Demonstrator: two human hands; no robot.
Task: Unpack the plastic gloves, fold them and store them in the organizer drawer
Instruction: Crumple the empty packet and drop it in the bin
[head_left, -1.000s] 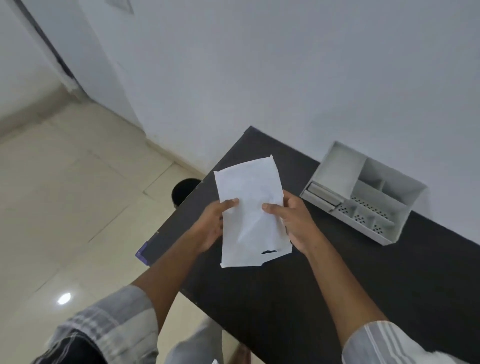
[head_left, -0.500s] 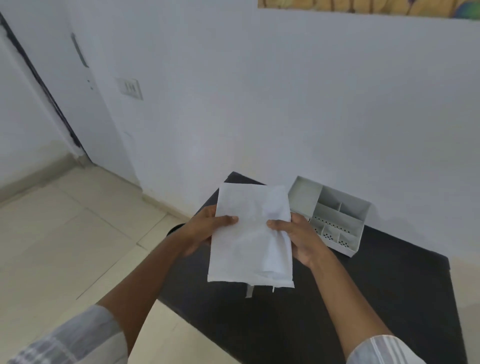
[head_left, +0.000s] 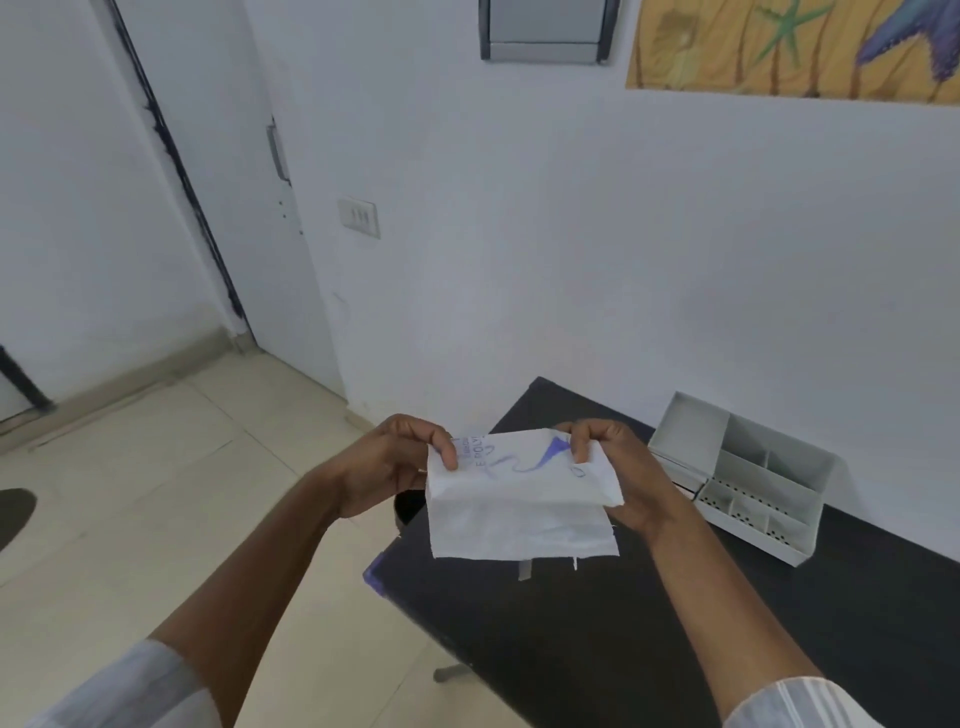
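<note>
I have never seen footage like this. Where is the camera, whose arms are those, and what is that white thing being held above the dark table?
There is no machine here: a person wears one camera on the head, so you look forward and down along their own arms. The left hand and the right hand each pinch a top corner of a white packet of plastic gloves, holding it in the air over the near corner of a black table. The packet's top is bent over toward the camera, showing blue print. On the table by the wall, to the right, stands a grey organizer with several open compartments; I see nothing in those that show. Behind are a white wall and tiled floor.
</note>
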